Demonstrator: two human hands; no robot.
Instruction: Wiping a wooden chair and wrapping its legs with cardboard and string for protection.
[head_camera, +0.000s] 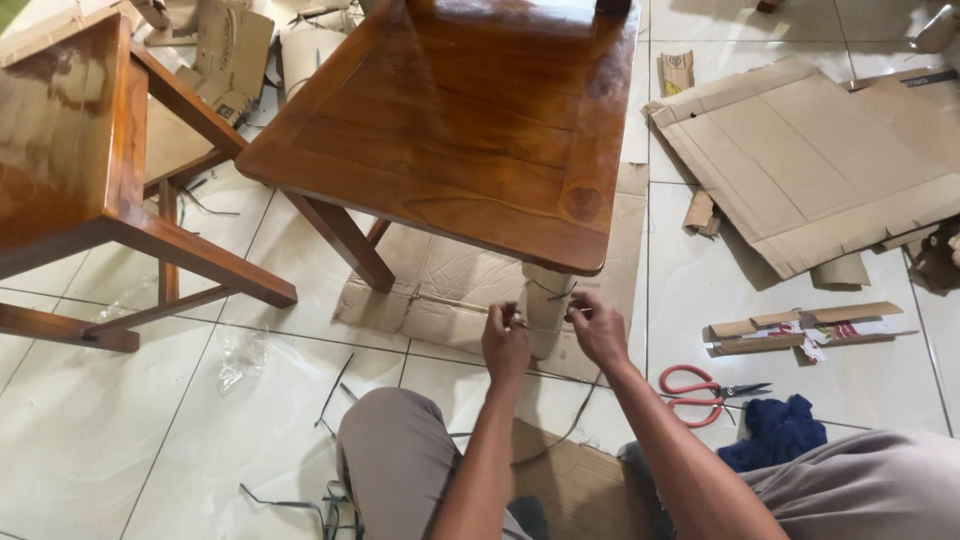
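At far left a second wooden chair (70, 150) stands on the tiled floor (120, 440), partly cut off. Your left hand (505, 345) pinches one end of a thin cord (545, 330), fingers closed on it; your right hand (598, 328) grips the other end likewise. The cord runs around the cardboard-wrapped leg (548, 300) of the glossy wooden table (470, 110), low under its near corner. Keep both ends taut and level as you tie, I'd judge, so the wrap cannot slip. Red-handled scissors (700, 392) lie right, beside a blue cloth (775, 430). The knot itself is too small to make out.
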